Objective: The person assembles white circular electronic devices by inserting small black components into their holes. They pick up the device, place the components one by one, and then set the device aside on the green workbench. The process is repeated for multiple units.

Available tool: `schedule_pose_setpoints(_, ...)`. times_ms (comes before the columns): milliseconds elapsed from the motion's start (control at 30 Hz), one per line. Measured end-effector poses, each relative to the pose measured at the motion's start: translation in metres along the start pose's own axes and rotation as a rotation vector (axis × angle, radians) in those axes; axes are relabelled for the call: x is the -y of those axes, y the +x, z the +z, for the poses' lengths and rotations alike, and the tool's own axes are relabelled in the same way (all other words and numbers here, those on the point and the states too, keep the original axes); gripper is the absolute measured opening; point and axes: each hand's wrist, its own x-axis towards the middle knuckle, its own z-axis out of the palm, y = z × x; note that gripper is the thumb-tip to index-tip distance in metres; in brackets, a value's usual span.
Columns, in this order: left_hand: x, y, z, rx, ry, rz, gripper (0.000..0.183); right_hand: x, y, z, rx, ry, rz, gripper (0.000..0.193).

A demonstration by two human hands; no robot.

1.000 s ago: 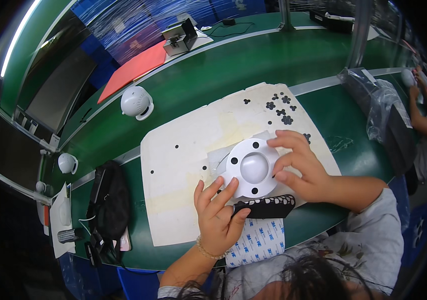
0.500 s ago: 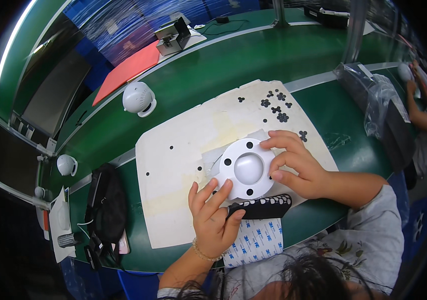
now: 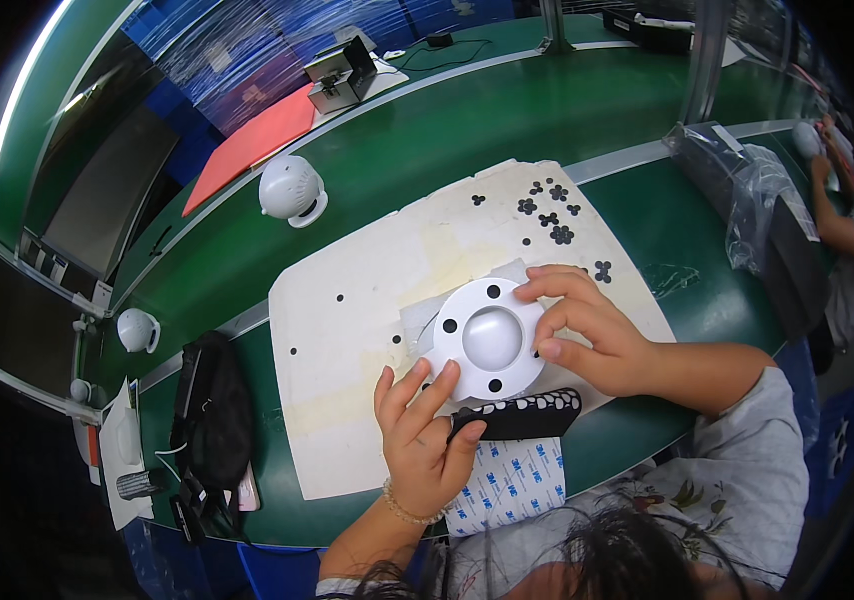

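Note:
A white round device lies ring side up on the pale board in front of me, with a smooth dome showing through the ring's opening. Several black round pads sit on the ring. My right hand grips its right edge, the thumb and index finger close together by a pad there. At the lower left rim, the fingertips of my left hand touch the device. That hand also holds a black pad sheet with rows of pale round gaps, its thumb against the sheet's left end.
Loose black pad scraps lie on the board. Beneath the black sheet is a printed backing paper. White devices stand on the green belt. A black bag is at left, a plastic-wrapped bundle at right, near another person.
The white devices on the green belt have shifted a little to the right. My hands keep nearly the same pose on the device and the black sheet.

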Motion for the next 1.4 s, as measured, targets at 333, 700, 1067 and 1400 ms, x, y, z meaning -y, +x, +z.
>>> schedule_pose_setpoints(333,-0.001,0.000,-0.001,0.005,0.010,0.002,0.031,-0.007,-0.002,-0.002,-0.010,-0.235,-0.154,0.012)
schedule_pose_setpoints(700,0.000,0.000,-0.001,-0.004,0.016,0.010,0.030,-0.011,0.001,-0.013,-0.122,-0.186,-0.048,0.027)
schedule_pose_setpoints(1067,-0.006,0.005,-0.008,0.125,-0.017,0.127,0.029,-0.038,0.047,-0.039,-0.099,0.724,0.655,0.023)
schedule_pose_setpoints(1400,0.006,0.010,-0.005,0.358,-0.246,0.147,0.028,-0.218,0.098,-0.084,0.052,-1.346,0.397,0.017)
